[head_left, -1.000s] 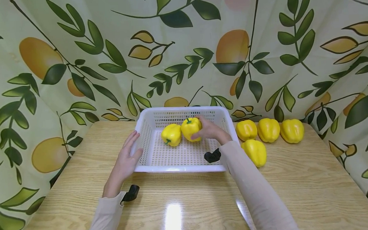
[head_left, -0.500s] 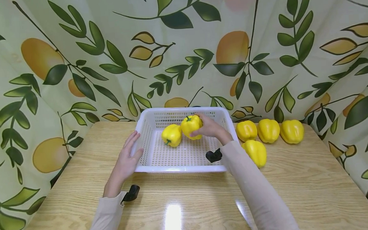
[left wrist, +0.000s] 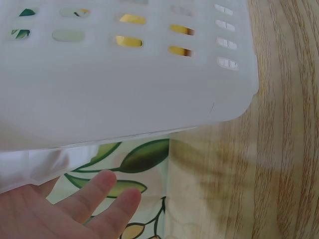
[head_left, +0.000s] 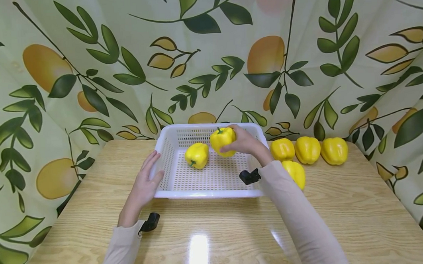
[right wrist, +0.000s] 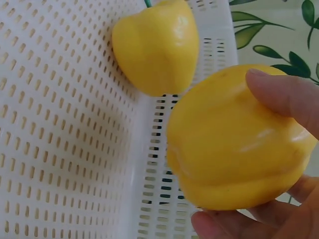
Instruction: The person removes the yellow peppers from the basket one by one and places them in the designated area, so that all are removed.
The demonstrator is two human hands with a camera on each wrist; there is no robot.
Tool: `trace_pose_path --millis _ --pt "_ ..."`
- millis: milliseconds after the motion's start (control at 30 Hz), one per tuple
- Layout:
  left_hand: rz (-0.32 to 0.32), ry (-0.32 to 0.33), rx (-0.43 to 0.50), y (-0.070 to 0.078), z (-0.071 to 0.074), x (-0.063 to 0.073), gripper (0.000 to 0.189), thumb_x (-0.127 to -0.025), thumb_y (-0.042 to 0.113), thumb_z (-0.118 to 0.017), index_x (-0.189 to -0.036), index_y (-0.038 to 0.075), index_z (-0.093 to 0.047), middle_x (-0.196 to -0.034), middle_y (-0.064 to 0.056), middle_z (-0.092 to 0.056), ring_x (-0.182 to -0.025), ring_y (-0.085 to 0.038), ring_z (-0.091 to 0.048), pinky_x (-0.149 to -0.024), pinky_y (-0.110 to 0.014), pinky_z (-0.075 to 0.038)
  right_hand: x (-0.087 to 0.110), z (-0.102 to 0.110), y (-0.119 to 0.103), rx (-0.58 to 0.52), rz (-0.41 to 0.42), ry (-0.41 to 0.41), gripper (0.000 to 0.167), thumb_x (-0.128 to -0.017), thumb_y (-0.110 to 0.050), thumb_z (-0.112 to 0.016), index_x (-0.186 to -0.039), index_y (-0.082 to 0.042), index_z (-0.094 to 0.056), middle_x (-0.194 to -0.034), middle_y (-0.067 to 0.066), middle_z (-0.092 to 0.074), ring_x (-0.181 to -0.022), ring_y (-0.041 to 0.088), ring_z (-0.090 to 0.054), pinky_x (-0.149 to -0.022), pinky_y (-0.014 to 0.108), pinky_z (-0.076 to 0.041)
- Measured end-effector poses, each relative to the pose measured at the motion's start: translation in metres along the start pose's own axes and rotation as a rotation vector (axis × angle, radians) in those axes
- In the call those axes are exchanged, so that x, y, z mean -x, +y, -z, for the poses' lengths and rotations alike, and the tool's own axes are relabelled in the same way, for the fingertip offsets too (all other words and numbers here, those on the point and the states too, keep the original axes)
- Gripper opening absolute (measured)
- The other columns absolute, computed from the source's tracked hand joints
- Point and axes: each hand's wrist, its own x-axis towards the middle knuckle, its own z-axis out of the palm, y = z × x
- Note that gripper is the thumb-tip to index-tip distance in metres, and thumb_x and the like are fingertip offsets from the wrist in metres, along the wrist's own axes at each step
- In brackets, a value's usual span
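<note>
My right hand (head_left: 247,140) grips a yellow bell pepper (head_left: 223,141) with a green stem, lifted above the floor of a white perforated basket (head_left: 207,193). In the right wrist view the thumb lies over this pepper (right wrist: 239,144) and the other fingers curl beneath it. Another yellow bell pepper (head_left: 197,155) rests inside the basket, to the left and apart from the held one. At the basket's left side my left hand (head_left: 146,181) rests with fingers extended along the outer wall. The left wrist view shows fingertips (left wrist: 129,199) below the basket rim.
Several yellow bell peppers (head_left: 308,150) lie on the wooden table (head_left: 345,220) to the right of the basket, one partly hidden by the right sleeve. A curtain with leaf and fruit print (head_left: 207,48) hangs behind the table.
My right hand has raised the held bell pepper and carried it slightly right, away from the other pepper in the basket. The left hand stays at the basket's side.
</note>
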Motion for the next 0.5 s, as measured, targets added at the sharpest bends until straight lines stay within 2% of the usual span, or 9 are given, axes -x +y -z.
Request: trace_pose_path --millis 233,500 --pt "-0.004 0.003 0.002 -0.001 -0.001 0.000 0.060 -0.097 0.007 -0.051 -0.153 0.002 -0.032 -0.166 -0.013 -0.016 -0.152 -0.043 -0.014 -0.120 -0.066 -0.015 0.011 0.008 -0.001 -0.006 -0.017 0.021 0.091 -0.078 -0.023 -0.081 -0.151 -0.008 -0.028 -0.135 0.018 -0.051 -0.117 0.033 -0.053 -0.103 0.046 -0.048" --pt "-0.010 0.002 -0.003 0.000 -0.001 0.000 0.059 -0.097 0.007 -0.051 -0.153 0.001 -0.033 -0.166 -0.013 -0.017 -0.152 -0.041 -0.014 -0.121 -0.064 -0.014 0.028 0.016 -0.002 0.005 0.008 0.076 0.093 -0.078 -0.024 -0.080 -0.152 -0.010 -0.026 -0.135 0.017 -0.052 -0.115 0.034 -0.053 -0.099 0.046 -0.050"
